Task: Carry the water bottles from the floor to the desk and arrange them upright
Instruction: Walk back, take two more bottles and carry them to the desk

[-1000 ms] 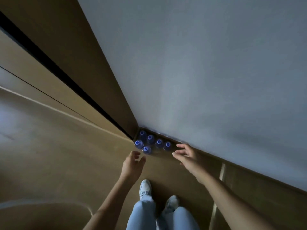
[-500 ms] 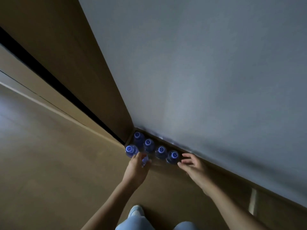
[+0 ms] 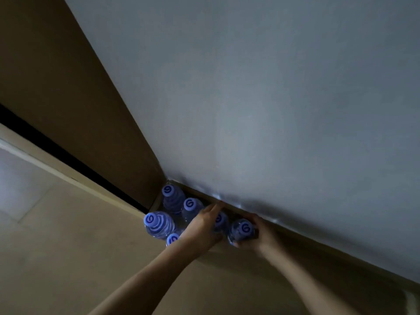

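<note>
Water bottles (image 3: 159, 223) stand upright on the floor (image 3: 68, 246), caps up; right hand (image 3: 259, 233) grips one, left hand (image 3: 202, 226) wraps another, forefinger extended.

Grey-white wall (image 3: 272, 98) fills the upper right of the head view, plain, with a faint bright patch near its base. To the wall's left, meeting it at a corner, a brown panel (image 3: 75, 105) runs down to the floor. Left of the panel's foot, a black gap (image 3: 68, 155), then a pale strip (image 3: 75, 176) along it. Tan floor (image 3: 79, 258) lies below the wall, dimly lit, with faint seams at far left.
</note>
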